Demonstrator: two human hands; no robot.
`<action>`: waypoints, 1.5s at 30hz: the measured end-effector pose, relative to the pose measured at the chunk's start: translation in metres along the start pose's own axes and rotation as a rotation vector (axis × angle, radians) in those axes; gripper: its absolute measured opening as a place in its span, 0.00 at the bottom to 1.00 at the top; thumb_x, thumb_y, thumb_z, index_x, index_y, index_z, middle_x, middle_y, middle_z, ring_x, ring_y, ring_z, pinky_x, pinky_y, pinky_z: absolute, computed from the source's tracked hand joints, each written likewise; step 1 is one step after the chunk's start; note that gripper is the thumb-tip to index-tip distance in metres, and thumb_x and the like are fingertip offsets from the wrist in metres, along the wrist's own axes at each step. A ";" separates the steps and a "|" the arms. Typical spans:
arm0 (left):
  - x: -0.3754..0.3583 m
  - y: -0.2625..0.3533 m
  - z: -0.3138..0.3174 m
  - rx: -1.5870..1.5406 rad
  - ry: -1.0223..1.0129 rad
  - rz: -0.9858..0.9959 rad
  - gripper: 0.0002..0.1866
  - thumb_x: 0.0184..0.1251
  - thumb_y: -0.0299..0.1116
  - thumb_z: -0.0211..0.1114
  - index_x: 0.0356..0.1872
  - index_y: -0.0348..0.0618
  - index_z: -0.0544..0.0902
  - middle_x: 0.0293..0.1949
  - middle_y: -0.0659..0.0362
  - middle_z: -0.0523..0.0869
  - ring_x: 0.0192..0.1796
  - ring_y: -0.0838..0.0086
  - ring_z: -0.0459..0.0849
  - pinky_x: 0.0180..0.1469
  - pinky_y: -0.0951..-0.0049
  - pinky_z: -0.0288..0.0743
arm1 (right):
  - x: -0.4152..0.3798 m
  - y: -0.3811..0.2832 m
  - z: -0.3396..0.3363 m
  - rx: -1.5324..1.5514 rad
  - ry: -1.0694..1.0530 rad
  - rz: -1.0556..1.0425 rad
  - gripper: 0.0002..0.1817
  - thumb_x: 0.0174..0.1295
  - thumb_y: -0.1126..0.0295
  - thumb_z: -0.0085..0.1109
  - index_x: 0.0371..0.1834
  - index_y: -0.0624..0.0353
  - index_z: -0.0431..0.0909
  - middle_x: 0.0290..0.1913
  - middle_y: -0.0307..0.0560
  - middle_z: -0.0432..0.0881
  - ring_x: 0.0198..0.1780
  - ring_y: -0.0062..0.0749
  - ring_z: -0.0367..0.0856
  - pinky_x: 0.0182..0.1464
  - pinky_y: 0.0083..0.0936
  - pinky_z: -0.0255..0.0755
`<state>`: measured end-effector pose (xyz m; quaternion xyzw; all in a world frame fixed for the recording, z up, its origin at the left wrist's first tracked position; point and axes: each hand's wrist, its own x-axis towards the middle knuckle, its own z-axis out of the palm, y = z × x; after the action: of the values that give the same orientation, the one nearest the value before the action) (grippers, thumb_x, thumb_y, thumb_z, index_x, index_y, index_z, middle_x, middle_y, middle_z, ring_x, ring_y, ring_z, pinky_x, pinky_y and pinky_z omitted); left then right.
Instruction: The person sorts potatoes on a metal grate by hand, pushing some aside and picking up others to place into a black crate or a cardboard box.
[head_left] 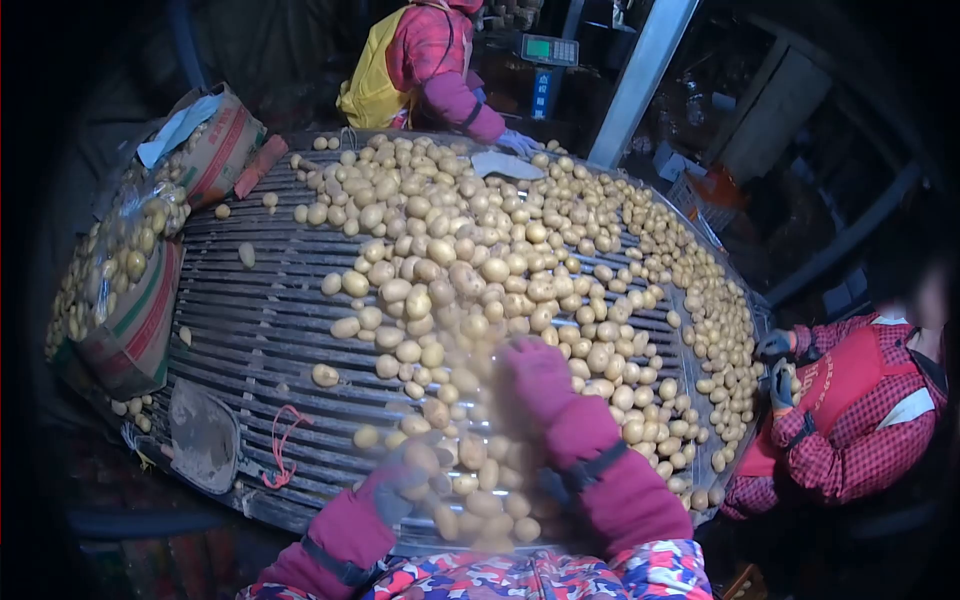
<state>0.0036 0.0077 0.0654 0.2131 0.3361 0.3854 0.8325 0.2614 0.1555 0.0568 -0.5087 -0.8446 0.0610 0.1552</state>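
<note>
Potatoes [440, 250] cover much of the slatted table [290, 345] in front of me. My left hand [398, 485], in a grey glove, is low at the near edge with its fingers round a potato [422, 459]; it is somewhat blurred. Farther out and to the right, my right hand [540, 378] reaches over the heap, palm side down. Motion smears its fingers, and I cannot tell whether it holds anything. Between my forearms, several loose potatoes [485, 503] lie close to my body.
Boxes filled with potatoes stand at left, one a printed carton [135, 320]. A metal scoop [203, 437] and pink cord [284, 450] lie near the left edge. One person [440, 60] works across the table, another [850, 400] at right. A scale [549, 50] stands behind.
</note>
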 end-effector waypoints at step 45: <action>0.060 0.004 -0.013 -0.556 -0.331 0.005 0.28 0.64 0.48 0.52 0.60 0.39 0.70 0.58 0.49 0.76 0.63 0.53 0.75 0.67 0.47 0.70 | -0.049 -0.073 -0.013 0.607 -0.220 -0.013 0.24 0.66 0.53 0.58 0.61 0.53 0.76 0.44 0.49 0.83 0.44 0.45 0.84 0.42 0.39 0.77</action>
<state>0.0204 0.0584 0.0353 0.0384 0.0776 0.4245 0.9013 0.2258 0.0775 0.0787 -0.4242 -0.8029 0.3637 0.2078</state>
